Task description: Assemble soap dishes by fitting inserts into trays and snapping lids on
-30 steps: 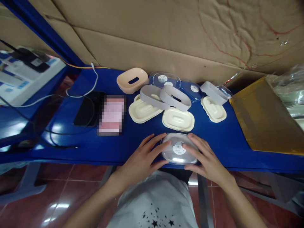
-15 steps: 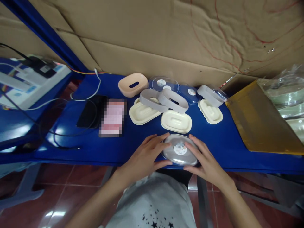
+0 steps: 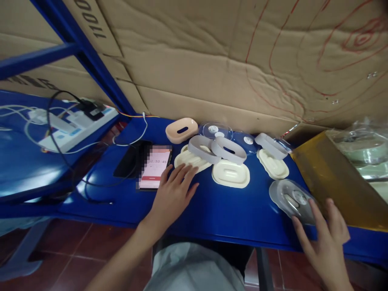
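Note:
My left hand [image 3: 174, 194] reaches over the table with its fingers spread, fingertips at the near edge of a cream tray [image 3: 206, 165] and close to the phone [image 3: 155, 167]. It holds nothing. At the right, my right hand [image 3: 325, 234] is open, its fingers apart at the near side of a grey dish with a clear lid [image 3: 292, 198] and a round label. Another cream tray [image 3: 230, 173] lies mid-table. Two grey oval dishes [image 3: 229, 150] overlap behind it. A third cream tray [image 3: 274, 164] lies beside a grey dish [image 3: 271, 146] farther right.
A peach dish [image 3: 182, 130] and clear lids [image 3: 246, 141] stand near the cardboard wall. A brown box [image 3: 339, 182] with plastic-wrapped dishes [image 3: 363, 147] is at the right. Cables and a power strip [image 3: 79, 129] lie left.
The lidded grey dish has moved from the front middle to the right, beside the box. My left hand has left it and moved to the cream tray. The view has shifted.

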Available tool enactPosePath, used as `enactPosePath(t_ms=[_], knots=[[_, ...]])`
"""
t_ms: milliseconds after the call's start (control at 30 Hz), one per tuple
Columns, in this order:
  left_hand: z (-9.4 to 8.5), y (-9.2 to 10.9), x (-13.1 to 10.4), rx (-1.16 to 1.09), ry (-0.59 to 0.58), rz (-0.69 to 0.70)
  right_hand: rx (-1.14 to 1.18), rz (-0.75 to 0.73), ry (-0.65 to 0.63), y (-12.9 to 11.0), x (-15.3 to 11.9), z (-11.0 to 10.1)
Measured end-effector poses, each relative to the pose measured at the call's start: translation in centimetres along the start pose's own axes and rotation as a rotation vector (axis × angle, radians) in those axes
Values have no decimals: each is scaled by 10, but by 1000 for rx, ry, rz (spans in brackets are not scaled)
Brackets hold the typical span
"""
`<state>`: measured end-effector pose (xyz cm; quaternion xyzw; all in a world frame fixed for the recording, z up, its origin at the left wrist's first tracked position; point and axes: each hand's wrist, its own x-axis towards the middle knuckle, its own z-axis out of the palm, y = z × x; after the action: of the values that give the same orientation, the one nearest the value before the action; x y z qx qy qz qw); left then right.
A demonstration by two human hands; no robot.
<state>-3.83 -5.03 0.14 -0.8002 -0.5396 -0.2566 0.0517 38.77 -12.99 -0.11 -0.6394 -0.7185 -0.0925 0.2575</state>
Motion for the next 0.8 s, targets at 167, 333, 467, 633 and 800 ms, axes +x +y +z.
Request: enactPosePath(t_ms=[167, 333, 467, 633, 800], knots=[[-2, 10, -16, -102, -12, 75, 111, -80, -52, -51, 12, 16], [-22, 20, -49, -223, -8, 85, 173, -297, -134, -86, 53, 39], [-34, 27, -70, -334, -75, 167, 175, -396, -175, -91, 116, 60], [-28, 39, -75, -401, -178, 225, 206, -422, -227, -91, 170, 87], [-13, 47, -65, -380, -140, 212, 191, -392, -129, -96, 150, 69]])
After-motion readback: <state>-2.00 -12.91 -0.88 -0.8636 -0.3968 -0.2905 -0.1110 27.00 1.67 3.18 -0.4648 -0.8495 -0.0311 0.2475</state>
